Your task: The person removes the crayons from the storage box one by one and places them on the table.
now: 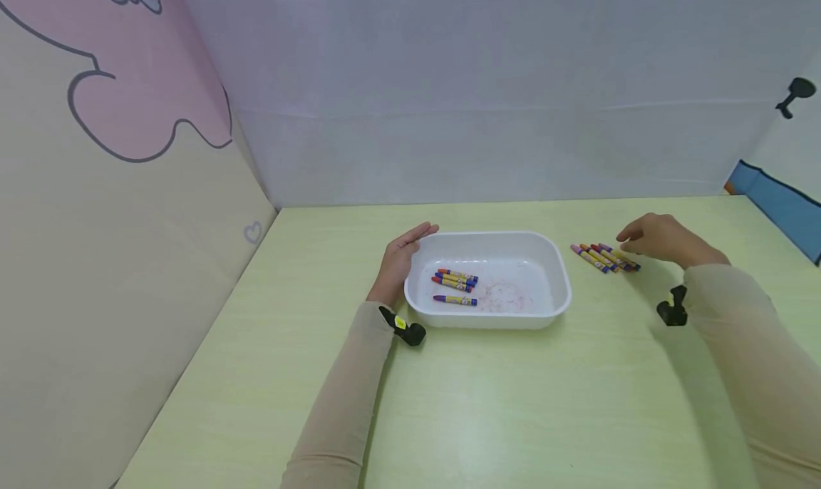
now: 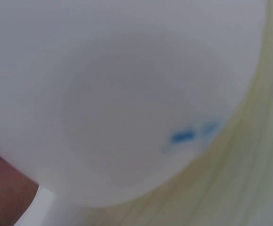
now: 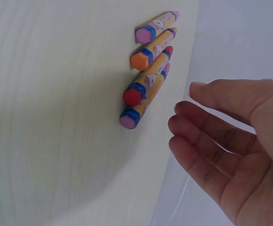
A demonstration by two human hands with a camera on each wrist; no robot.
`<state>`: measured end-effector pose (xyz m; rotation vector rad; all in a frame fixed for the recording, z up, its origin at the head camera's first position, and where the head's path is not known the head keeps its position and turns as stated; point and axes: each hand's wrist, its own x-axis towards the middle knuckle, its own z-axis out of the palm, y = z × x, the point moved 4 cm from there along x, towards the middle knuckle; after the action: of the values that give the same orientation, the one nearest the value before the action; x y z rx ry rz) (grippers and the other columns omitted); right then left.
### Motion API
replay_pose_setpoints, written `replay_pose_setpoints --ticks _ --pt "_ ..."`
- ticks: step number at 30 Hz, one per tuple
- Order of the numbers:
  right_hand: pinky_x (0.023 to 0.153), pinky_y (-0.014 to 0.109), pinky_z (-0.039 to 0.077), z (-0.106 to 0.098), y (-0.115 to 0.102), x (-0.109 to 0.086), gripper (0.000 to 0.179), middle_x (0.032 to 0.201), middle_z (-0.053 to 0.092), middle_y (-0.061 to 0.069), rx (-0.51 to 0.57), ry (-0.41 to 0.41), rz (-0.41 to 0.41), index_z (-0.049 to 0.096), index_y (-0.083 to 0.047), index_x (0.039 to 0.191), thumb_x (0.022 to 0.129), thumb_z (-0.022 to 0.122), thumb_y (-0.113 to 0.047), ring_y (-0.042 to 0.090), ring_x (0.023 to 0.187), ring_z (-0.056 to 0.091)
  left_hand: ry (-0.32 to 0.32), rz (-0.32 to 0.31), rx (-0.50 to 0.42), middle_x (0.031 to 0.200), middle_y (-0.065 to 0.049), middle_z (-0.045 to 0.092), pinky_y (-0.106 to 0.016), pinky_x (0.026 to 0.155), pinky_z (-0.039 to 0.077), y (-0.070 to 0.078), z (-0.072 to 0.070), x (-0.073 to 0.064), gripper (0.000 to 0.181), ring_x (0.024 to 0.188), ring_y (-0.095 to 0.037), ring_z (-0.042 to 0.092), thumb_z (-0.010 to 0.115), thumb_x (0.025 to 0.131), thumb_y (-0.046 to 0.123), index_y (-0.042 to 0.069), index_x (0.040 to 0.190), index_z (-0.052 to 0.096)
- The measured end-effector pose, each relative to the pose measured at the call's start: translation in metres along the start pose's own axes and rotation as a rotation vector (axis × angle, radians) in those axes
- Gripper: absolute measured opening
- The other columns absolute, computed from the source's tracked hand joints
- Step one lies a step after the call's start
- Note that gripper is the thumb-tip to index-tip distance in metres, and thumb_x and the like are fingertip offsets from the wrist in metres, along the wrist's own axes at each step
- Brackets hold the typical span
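loose crayons: lying slantwise in a close bunch on the tabletop, apart from the tray and to its right; the red crayon overlaps the mauve crayon.
feel: i'd judge them light and stiff, waxy at the tips, a bit slick in the wrapper, and likely to snap if bent.
best hold: across the wrapped middle, with thumb and fingertips; the red one, lying uppermost, ought to come away easiest.
right hand: just beside the bunch, fingers loosely bent, a gap between them and the thumb, nothing held.
left hand: resting against the left end of the tray, fingers mostly straight along the rim.
tray: white, shallow, rounded corners; pinkish smudges on its floor. the left wrist view is blurred, but the pale curve with a blue mark is probably its side.
crayons in the tray: four, towards the left end, three together and one nearer the person.
further out: a pale sheet behind, and a pink drawing at the left.
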<state>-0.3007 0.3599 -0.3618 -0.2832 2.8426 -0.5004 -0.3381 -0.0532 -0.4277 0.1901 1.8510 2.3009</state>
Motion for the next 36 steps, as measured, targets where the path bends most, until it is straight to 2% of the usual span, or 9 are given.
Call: replay_pose_setpoints --ticks 4,11,20,29,36 --pt "0.08 0.055 0.051 -0.007 -0.013 0.003 0.035 0.109 0.065 0.031 0.006 0.021 -0.023 0.059 0.013 0.119 0.093 0.053 -0.01 0.048 0.099 0.06 -0.002 -0.001 -0.005 0.136 -0.001 0.058 -0.031 0.107 0.043 0.0 0.0 0.0 0.042 0.134 -0.017 0.047 0.035 0.101 0.005 0.008 0.14 0.049" --pt "0.085 0.057 0.049 -0.016 -0.041 0.008 0.034 0.115 0.063 0.03 0.006 0.056 -0.057 0.061 0.008 0.12 0.095 0.053 -0.014 0.047 0.105 0.058 0.0 -0.002 0.013 0.136 0.001 0.059 -0.032 0.107 0.043 -0.001 -0.001 0.0 0.042 0.133 -0.016 0.048 0.035 0.101 0.007 0.008 0.141 0.048" --pt "0.081 0.052 0.053 -0.024 -0.078 0.019 0.033 0.104 0.07 0.023 0.024 0.079 -0.124 0.063 0.006 0.118 0.095 0.055 -0.015 0.036 0.093 0.066 -0.004 0.005 0.021 0.137 0.0 0.058 -0.033 0.109 0.042 0.0 -0.001 0.0 0.042 0.135 -0.017 0.046 0.034 0.101 0.006 0.007 0.141 0.047" --pt "0.084 0.051 0.053 -0.024 -0.117 0.03 0.037 0.108 0.069 0.021 0.126 0.027 -0.158 0.062 0.001 0.123 0.095 0.057 -0.022 0.03 0.094 0.067 0.004 -0.002 0.002 0.135 0.0 0.059 -0.031 0.107 0.044 0.001 0.0 0.0 0.041 0.13 -0.014 0.051 0.036 0.101 0.005 0.01 0.137 0.053" --pt "0.09 0.052 0.052 -0.019 -0.139 0.037 0.037 0.115 0.068 0.02 0.163 -0.011 -0.18 0.062 -0.001 0.125 0.095 0.058 -0.023 0.033 0.101 0.066 0.008 -0.007 0.009 0.135 0.001 0.059 -0.031 0.107 0.044 0.0 0.001 0.0 0.041 0.131 -0.013 0.05 0.035 0.101 0.006 0.014 0.137 0.054"
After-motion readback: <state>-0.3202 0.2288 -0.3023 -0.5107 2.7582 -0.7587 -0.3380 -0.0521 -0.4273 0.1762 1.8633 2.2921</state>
